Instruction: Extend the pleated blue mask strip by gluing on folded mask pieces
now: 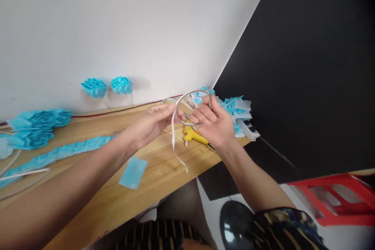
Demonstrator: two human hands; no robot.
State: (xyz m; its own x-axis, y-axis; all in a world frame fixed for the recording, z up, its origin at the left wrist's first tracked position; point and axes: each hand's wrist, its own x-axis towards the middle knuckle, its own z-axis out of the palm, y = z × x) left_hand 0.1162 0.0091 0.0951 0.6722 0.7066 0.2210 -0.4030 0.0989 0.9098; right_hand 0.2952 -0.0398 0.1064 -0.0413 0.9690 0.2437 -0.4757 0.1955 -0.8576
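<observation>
A thin hoop [191, 91] is held up between my two hands above the wooden table. My left hand [152, 123] pinches its left side, thumb on top, where a narrow white ribbon [173, 136] meets the hoop. The ribbon's loose tail hangs down below my left fingers. My right hand [216, 121] grips the hoop's right side with curled fingers. Just below the hands, a yellow glue gun [195, 136] lies on the table, partly hidden by my right hand.
Two blue flowers [94, 88] on stems stand against the wall. More blue flowers [35, 127] and a long blue strip [67, 149] lie left on the table [164, 179]. A blue sheet [133, 172] lies nearer. Blue scraps [237, 105] pile up right; a red stool [325, 218] stands below.
</observation>
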